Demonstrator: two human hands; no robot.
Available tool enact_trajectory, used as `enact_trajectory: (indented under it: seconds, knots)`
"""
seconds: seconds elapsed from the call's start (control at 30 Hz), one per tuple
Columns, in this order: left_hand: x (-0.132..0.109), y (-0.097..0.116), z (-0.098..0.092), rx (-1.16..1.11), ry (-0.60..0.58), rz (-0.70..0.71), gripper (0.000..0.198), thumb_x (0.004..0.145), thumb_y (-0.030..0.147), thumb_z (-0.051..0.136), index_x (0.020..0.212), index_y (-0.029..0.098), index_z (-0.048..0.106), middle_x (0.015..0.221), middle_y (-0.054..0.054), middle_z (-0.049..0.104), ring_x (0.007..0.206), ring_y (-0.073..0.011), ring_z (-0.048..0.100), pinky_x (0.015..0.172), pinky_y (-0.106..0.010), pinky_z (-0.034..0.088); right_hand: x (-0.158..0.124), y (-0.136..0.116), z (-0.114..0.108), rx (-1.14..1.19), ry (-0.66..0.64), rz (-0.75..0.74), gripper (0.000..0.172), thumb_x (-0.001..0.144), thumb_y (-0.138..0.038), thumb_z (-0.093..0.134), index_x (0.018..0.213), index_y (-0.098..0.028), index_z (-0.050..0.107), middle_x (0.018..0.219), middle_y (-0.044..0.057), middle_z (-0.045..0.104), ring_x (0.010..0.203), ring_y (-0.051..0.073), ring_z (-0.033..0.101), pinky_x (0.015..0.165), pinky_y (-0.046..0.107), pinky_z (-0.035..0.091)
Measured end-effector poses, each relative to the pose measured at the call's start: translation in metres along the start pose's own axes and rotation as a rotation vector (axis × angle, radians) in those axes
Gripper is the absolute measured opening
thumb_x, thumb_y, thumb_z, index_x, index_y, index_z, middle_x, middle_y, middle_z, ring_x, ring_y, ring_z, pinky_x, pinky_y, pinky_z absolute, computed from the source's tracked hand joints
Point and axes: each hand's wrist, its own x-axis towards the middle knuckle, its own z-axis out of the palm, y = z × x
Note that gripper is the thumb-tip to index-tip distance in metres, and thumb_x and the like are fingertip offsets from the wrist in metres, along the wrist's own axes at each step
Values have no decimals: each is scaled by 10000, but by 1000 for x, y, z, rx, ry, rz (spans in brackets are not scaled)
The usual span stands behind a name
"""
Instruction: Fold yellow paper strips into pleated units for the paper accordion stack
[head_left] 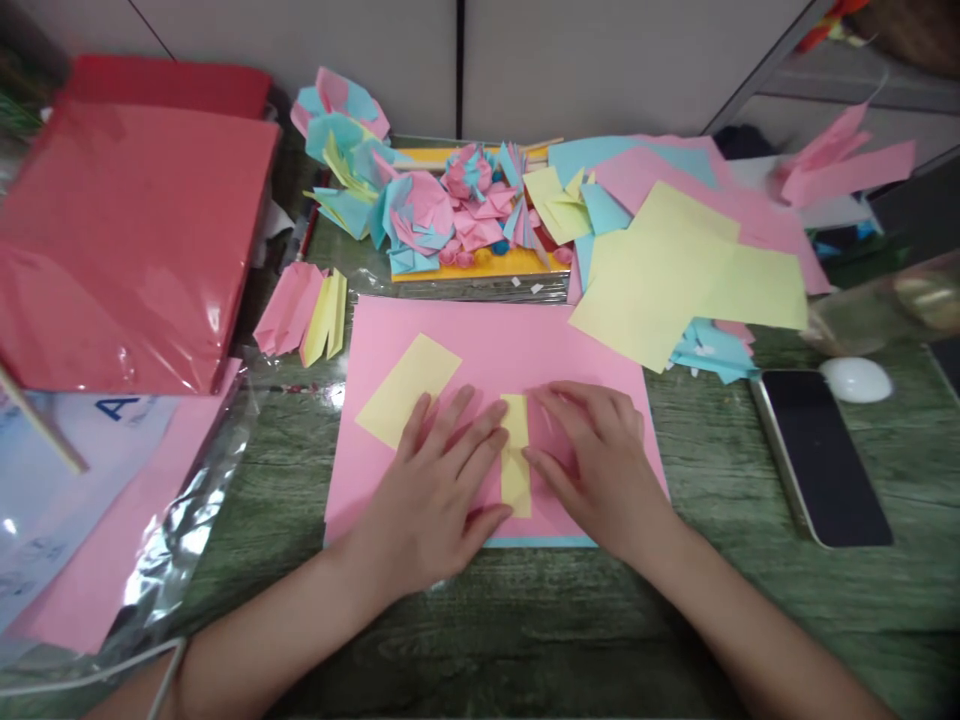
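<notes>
A narrow folded strip of yellow paper (pixel 515 485) lies upright in view on a stack of pink paper sheets (pixel 480 340). My left hand (pixel 442 480) rests flat with fingers spread, its fingertips and thumb at the strip's left edge. On the other side, my right hand (pixel 600 455) has its fingers apart, with thumb and fingertips at the strip's right edge. A flat yellow rectangle of paper (pixel 412 385) lies on the pink sheets, partly under my left fingers. Blue paper shows along the stack's bottom edge.
Folded paper pieces (pixel 472 205) crowd a yellow tray behind the stack. Loose yellow sheets (pixel 667 270) overlap its back right corner. A phone (pixel 825 460) and a white mouse (pixel 856 380) lie right. Red packs (pixel 135 240) and clear plastic (pixel 202 510) lie left.
</notes>
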Motion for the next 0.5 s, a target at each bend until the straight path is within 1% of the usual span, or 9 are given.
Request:
enact_trajectory:
  seconds: [0.07, 0.13, 0.3, 0.5]
  knots:
    - [-2, 2, 1, -6, -8, 9, 562, 860, 511, 363, 1306, 170, 382, 1454, -28, 252, 1347, -312, 86, 1081, -560, 76, 0, -1, 1, -64, -24, -7, 504, 832, -380, 483, 1282, -170, 400, 1280, 107, 422, 1173, 268, 335, 970, 447, 299]
    - [-4, 5, 1, -3, -8, 15, 563, 865, 504, 357, 1311, 161, 379, 1448, -41, 265, 1343, -316, 103, 1079, -561, 73, -1, -2, 2, -95, -49, -26, 525, 840, -383, 470, 1308, -165, 376, 1318, 107, 400, 1211, 270, 306, 995, 451, 276]
    - [-8, 11, 4, 23, 4, 28, 560, 871, 488, 354, 1314, 147, 379, 1433, -62, 298, 1335, -322, 137, 1076, -561, 84, -6, -6, -1, -82, -76, -57, 490, 829, -353, 489, 1282, -180, 420, 1313, 106, 419, 1206, 267, 328, 983, 458, 297]
    - [-8, 10, 4, 27, -2, 45, 551, 874, 475, 354, 1302, 129, 395, 1441, -73, 274, 1330, -332, 150, 1064, -576, 86, -6, -8, -3, -87, -85, -79, 470, 821, -322, 518, 1269, -198, 449, 1318, 102, 427, 1200, 280, 335, 971, 497, 307]
